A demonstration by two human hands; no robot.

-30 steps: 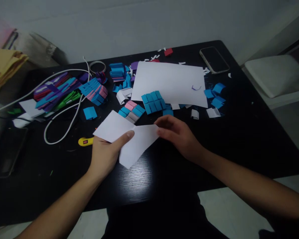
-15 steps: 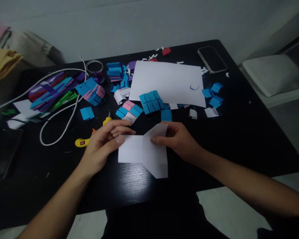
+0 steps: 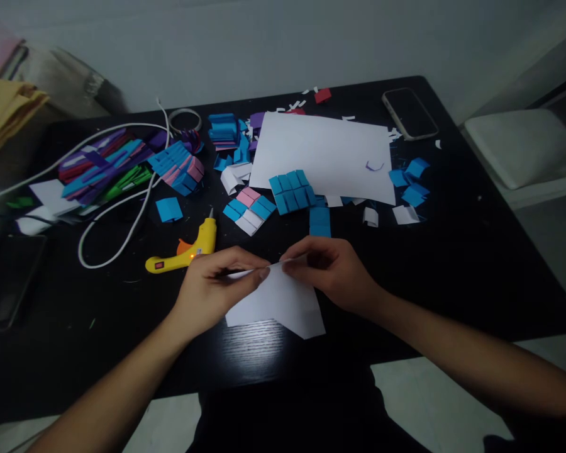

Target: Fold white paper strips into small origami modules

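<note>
The left hand point(image 3: 212, 286) and right hand point(image 3: 337, 274) pinch the far edge of a white, angular paper sheet point(image 3: 285, 302) between them, seemingly lining up a fold; the next move calls for steady, even pressing. Just beyond the left hand lies a yellow plastic glue gun point(image 3: 202, 244)

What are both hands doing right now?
Left hand: closed, pinching the white paper.
Right hand: closed, pinching the same paper's top edge.

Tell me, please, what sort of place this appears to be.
It looks like a craft workspace, perhaps at home: the black table bears a yellow glue gun and folded blue paper pieces, while left hand and right hand hold white paper.
</note>
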